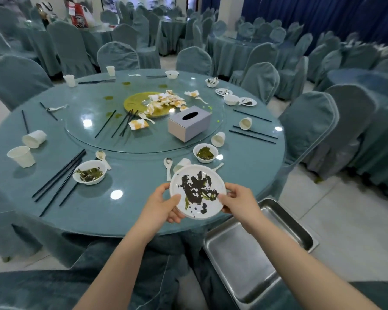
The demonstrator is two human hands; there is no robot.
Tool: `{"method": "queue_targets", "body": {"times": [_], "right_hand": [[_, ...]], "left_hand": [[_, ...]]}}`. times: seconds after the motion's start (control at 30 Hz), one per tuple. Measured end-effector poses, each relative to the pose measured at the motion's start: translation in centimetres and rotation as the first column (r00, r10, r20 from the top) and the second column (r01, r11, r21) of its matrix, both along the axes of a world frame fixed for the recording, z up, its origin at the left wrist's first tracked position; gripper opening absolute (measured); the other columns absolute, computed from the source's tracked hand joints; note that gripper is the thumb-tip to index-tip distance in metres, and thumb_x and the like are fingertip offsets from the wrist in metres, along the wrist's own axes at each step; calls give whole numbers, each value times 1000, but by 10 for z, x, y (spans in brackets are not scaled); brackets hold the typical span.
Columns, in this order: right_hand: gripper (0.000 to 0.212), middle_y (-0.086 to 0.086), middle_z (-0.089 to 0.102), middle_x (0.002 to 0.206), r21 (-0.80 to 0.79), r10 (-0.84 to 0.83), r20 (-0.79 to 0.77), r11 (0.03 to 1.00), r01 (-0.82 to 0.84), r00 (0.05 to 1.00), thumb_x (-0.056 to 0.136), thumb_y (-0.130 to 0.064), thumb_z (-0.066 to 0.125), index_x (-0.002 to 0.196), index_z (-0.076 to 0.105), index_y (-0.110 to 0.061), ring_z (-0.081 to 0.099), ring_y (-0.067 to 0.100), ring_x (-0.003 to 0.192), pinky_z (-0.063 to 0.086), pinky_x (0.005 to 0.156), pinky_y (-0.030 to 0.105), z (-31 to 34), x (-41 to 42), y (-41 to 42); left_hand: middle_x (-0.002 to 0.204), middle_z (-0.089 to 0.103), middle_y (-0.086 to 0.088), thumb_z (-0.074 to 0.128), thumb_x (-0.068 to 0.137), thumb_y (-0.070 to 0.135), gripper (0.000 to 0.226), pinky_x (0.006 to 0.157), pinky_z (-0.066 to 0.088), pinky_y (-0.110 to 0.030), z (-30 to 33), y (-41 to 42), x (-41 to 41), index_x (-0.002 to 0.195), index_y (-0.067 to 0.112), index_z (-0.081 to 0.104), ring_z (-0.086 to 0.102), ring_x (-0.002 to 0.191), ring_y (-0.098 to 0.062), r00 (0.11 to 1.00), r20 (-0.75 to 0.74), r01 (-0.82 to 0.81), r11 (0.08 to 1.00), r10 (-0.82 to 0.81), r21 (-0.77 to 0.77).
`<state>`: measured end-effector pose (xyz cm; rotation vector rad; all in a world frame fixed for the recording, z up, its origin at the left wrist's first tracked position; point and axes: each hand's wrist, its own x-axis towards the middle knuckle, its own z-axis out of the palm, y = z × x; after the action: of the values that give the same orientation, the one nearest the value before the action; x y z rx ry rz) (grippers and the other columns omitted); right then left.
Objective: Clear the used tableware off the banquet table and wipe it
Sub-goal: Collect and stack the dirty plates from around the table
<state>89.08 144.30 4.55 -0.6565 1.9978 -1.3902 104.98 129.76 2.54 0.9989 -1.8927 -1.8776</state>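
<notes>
A white plate (pixel 197 191) smeared with dark sauce is lifted above the near edge of the round banquet table (pixel 130 211). My left hand (pixel 164 203) grips its left rim, thumb on top. My right hand (pixel 238 200) pinches its right rim. On the table lie white bowls with green leftovers (pixel 89 171) (pixel 205 152), paper cups (pixel 21 156) (pixel 34 138) (pixel 218 139), white spoons (pixel 168 164), and several black chopsticks (pixel 58 175). The glass turntable (pixel 94 128) carries a yellow platter (pixel 137 104) with crumpled napkins (pixel 164 100) and a grey tissue box (pixel 189 126).
A steel tray (pixel 240 256) sits low at my right, beside the table's near edge. Chairs in blue-grey covers (pixel 307 121) ring the table. More dirty small plates and bowls (pixel 231 99) lie at the far right rim. Other covered tables stand behind.
</notes>
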Motion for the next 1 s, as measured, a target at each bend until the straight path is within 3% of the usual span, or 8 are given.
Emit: {"method": "queue_targets", "body": {"times": [0.13,0.33,0.5,0.63,0.9,1.0], "right_hand": [[29,2,75,80,-34,-92,41,995,93,995,87,-7,58,100,66,-31,70,14,70,58,64,27,-1,17,43],[22,-2,74,77,-13,-259,76,965,261,963,86,-11,62,100,67,-27,66,9,65,55,59,24,-5,40,117],[24,7,74,82,10,-398,101,917,399,912,90,-11,60,110,63,-23,67,18,65,56,58,25,8,47,192],[19,15,73,75,19,-462,101,887,462,881,91,-11,53,103,65,-20,66,19,59,53,52,22,28,42,256],[21,7,72,67,86,-618,-170,766,637,767,86,-19,51,92,70,-21,68,22,60,57,70,41,39,-11,371],[21,-2,69,60,41,-625,-248,757,652,740,82,-22,52,87,72,-26,63,12,52,52,58,33,51,-45,428]], "left_hand": [[61,70,-13,52,96,16,31,42,45,-20,3,28,2,124,26,42,60,43,-14,998,19,66,998,-66,4],[60,69,-16,51,96,15,30,41,44,-19,2,79,1,120,33,45,58,42,-15,981,-9,193,981,-193,35],[63,69,-18,50,96,14,34,45,46,-24,10,140,-18,104,47,49,58,45,-16,941,-32,337,941,-336,19],[61,68,-14,48,94,12,34,44,47,-23,22,186,-45,114,39,57,57,44,-16,885,-69,460,888,-460,-18],[58,65,-15,49,91,11,35,43,43,-24,44,303,-125,118,28,61,54,47,-18,818,-167,548,834,-551,-71],[57,65,-14,48,91,10,35,42,44,-22,49,358,-159,118,28,61,55,45,-17,800,-199,561,823,-567,-87]]}}
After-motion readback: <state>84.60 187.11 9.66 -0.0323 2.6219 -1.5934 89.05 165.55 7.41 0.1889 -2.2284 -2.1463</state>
